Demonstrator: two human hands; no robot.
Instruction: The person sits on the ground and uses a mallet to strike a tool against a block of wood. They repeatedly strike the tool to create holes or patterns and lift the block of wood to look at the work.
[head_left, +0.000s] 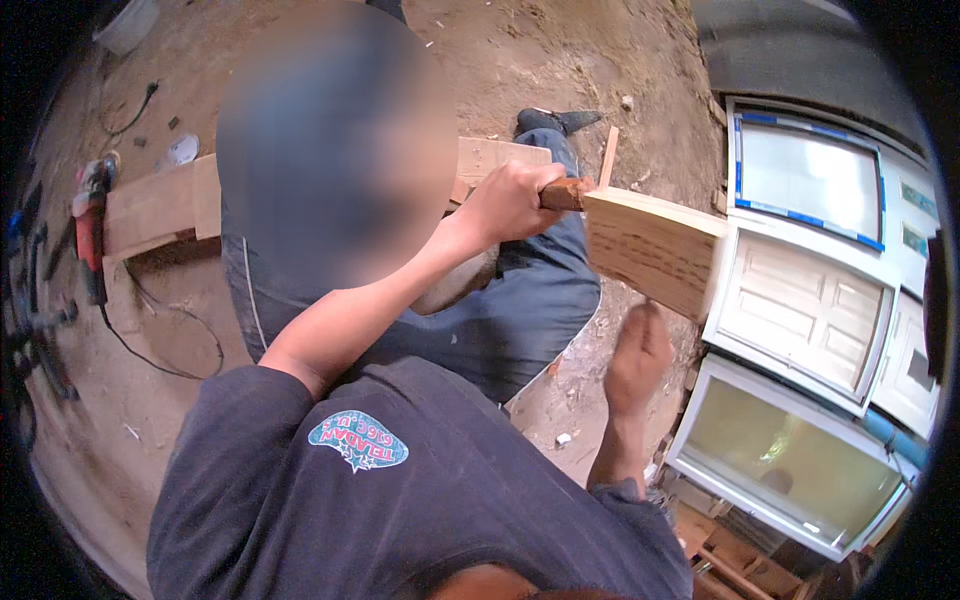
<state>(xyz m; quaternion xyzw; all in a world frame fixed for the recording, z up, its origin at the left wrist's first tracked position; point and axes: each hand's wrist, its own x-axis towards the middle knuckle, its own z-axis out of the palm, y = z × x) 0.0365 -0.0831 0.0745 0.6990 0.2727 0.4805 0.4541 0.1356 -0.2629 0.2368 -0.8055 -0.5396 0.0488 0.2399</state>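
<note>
My left hand [510, 200] is closed round a rough brown wooden piece [567, 194], held above my lap. The brown piece meets the corner of a pale wooden board [655, 255] with dark grain, raised in front of me to the right; I cannot tell whether they are joined. Just below the board's lower edge, my right hand [638, 355] has its fingers curled closed. What it holds, if anything, is hidden, and whether it touches the board is unclear. A thin wooden strip [608, 157] sticks up behind the brown piece.
A long timber [150, 212] lies at the left, with a red angle grinder [90, 230] and its cord beside it. White-framed panels [805, 310] and a glazed frame [790, 455] stand at the right. A blurred oval hides part of the middle.
</note>
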